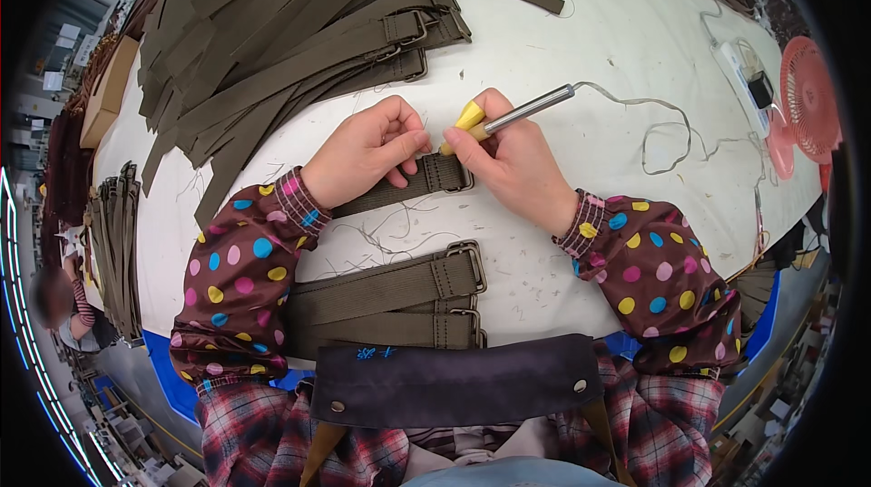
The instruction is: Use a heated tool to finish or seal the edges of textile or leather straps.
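Note:
My right hand (512, 153) grips a corded pen-like tool (527, 109) with a metal barrel and a yellowish grip; its lower end is at the upper edge of an olive webbing strap (415, 189). Something yellow shows by my right fingers. My left hand (373, 150) is just left of the tool's lower end, thumb and index finger pinched at what looks like a thread, with other fingers over the strap. That strap has a stitched end with a metal buckle (468, 177). Nearer my body lie more straps (381, 296) with metal buckles.
A large pile of olive straps (272, 31) covers the table's (653, 228) far left. Loose thread ends lie about. At the right are a power strip (742, 82), a pink fan (808, 99) and the tool's cord (670, 106). A cardboard box (112, 92) stands left; a person (78, 310) is beyond.

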### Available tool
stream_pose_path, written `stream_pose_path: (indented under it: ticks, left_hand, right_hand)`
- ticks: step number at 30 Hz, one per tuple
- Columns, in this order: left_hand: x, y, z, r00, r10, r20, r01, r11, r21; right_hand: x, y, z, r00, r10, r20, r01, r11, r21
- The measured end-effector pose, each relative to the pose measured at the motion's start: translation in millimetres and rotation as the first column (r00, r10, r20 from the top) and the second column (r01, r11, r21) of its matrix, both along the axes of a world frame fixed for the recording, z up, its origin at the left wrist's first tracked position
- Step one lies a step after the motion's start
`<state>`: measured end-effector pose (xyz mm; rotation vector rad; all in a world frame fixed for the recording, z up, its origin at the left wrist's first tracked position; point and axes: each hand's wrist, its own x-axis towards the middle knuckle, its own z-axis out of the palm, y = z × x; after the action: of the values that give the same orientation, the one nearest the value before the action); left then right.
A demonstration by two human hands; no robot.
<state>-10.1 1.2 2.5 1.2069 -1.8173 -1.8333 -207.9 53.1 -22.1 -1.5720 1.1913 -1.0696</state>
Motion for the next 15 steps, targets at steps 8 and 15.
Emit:
stream_pose_path:
  ticks: [8,15]
  left_hand:
    - [-1.1,-0.8,-1.2,1.000,-0.005,-0.003,0.005,1.000,-0.003]
    - [-1.5,-0.3,-1.4,1.000,0.005,-0.022,-0.005,1.000,-0.007]
  right_hand:
    - [-0.6,0.0,0.5,1.000,0.007,-0.027,-0.008,1.000,-0.016]
    - [-1.0,0.6,0.1,0.999,0.003,-0.041,-0.005,0.999,-0.036]
